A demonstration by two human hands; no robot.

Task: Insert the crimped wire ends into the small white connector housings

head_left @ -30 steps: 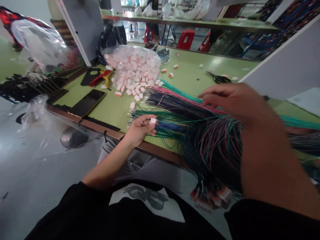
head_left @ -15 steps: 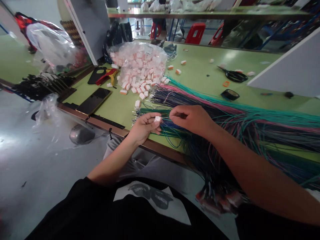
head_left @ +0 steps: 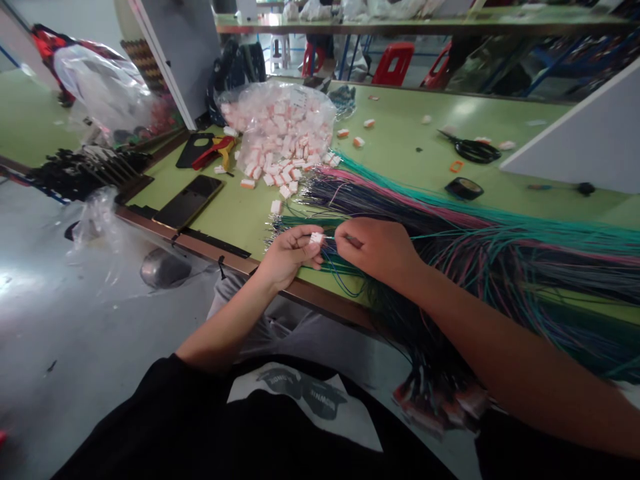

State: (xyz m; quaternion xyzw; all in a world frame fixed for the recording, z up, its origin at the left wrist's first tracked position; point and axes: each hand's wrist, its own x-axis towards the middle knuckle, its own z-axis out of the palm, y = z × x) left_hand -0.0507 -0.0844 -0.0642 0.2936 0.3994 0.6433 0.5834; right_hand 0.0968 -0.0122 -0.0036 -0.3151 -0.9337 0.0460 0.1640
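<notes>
Between the thumb and fingers of my left hand point(head_left: 290, 253) is a small white connector housing point(head_left: 317, 238). My right hand point(head_left: 377, 247) is closed in a pinch just to its right, on a thin wire point(head_left: 330, 237) that reaches toward the housing. Whether the wire's tip is inside the housing is too small to tell. A blue wire loops down below the housing. Under and behind my hands lie bundles of wires point(head_left: 390, 193) in teal, pink and dark colours, their bare metal ends toward the left.
A clear bag point(head_left: 280, 120) spills white-and-orange connector housings onto the green table point(head_left: 395, 133). A phone point(head_left: 189, 202) and a red-yellow tool point(head_left: 215, 152) lie left. Scissors point(head_left: 473, 148) and black tape point(head_left: 464, 189) sit at the right. Finished-looking bundles point(head_left: 435, 400) hang over the table's front edge.
My right hand has shifted slightly left and down toward the housing, and a wire now shows between the two. My left hand has stayed nearly still, holding the connector housing.
</notes>
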